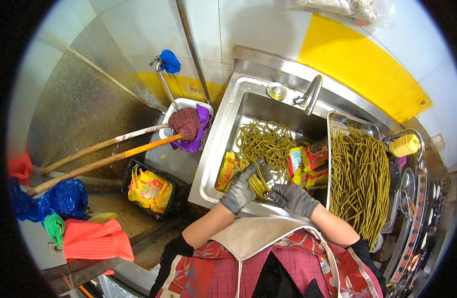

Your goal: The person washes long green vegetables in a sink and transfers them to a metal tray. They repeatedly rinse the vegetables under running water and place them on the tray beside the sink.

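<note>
My left hand (pixel 242 189), in a grey glove, is closed on a small bundle of long green beans (pixel 257 182) at the near edge of the sink. Close to the lower ends of that bundle is my right hand (pixel 293 199), gloved too; its fingertips are bent, and whether they pinch a bean is unclear. Loose long beans (pixel 265 143) lie tangled in the steel sink basin (pixel 280 108). Red and yellow plastic packets (pixel 312 164) rest in the basin on the right, and a yellow packet (pixel 227 171) on the left. A large heap of long beans (pixel 357 182) fills the tray at right.
A steel faucet (pixel 313 95) stands behind the basin. On the left are a black-lined bin (pixel 176 193) holding yellow packaging, a white bucket (pixel 204 104) with mop heads, and wooden handles (pixel 113 158) slanting across. Coral rubber gloves (pixel 96 240) hang at lower left. Utensils (pixel 407 197) lie far right.
</note>
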Available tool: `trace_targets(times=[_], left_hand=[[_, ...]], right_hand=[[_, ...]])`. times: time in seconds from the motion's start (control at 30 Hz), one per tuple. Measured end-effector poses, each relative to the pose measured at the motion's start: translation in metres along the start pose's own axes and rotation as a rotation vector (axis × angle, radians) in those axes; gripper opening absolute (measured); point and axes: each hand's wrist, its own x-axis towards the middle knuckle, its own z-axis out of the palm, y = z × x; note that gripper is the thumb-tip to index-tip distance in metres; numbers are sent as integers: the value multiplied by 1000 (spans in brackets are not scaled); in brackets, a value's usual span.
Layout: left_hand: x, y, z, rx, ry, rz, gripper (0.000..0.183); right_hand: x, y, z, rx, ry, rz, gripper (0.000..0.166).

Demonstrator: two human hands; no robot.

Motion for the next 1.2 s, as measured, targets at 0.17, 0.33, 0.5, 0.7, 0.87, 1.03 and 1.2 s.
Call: trace_targets(times=[0.17,0.33,0.5,0.7,0.87,1.03,1.2], left_hand=[[-2,-3,9,136,4,117,39],[-1,-3,11,160,-17,224,35],[4,6,8,98,-68,309,32],[2,9,3,386,-102,312,29],[-1,2,25,1076,-155,287,29],[-8,-5,30,956,-100,56,30],[-6,0,19,784,-113,70,37]], right_hand=[[-9,14,2,163,-40,88,24],[-13,41,10,173,-91,56,23],[-24,50,10,195,-167,96,27],[-16,67,11,301,-285,161,35],[33,83,6,1303,-102,108,42],[64,58,-10,1793,69,124,23],[57,56,-22,1888,105,68,17]])
